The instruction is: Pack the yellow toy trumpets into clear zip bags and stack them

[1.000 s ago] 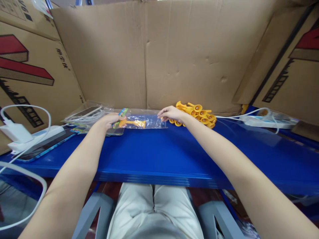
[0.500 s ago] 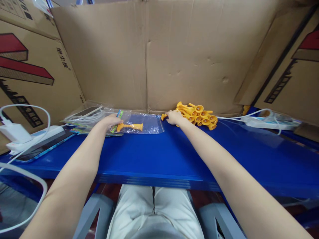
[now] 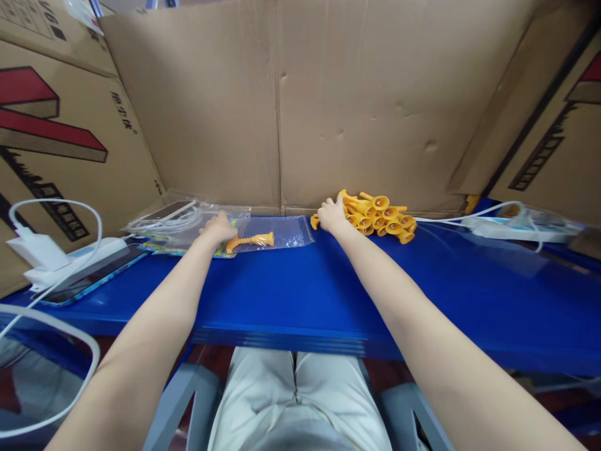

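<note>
My left hand (image 3: 220, 228) rests over the left end of a clear plastic bag (image 3: 293, 233), its fingers loosely spread. Inside or on that bag, just right of these fingers, lies a yellow toy horn (image 3: 256, 240); I cannot tell which. Under the hand and to its left are more clear bags with colourful printed edges. My right hand (image 3: 331, 215) is at the left side of a pile of yellow toy horns (image 3: 375, 216), fingers apart, touching the pile. One more yellow piece (image 3: 314, 221) shows just left of the right hand, partly hidden by it.
A tall cardboard sheet (image 3: 357, 94) stands behind the blue table (image 3: 291, 288). On the left are a phone (image 3: 89, 275), a white charger (image 3: 40, 247) and looping cables. A white power strip (image 3: 521, 230) lies at the right. Printed cardboard boxes stand on both sides.
My left hand has shifted slightly right over the bag's printed end. The right hand's fingers have lifted and spread beside the pile. The view has shifted a little.
</note>
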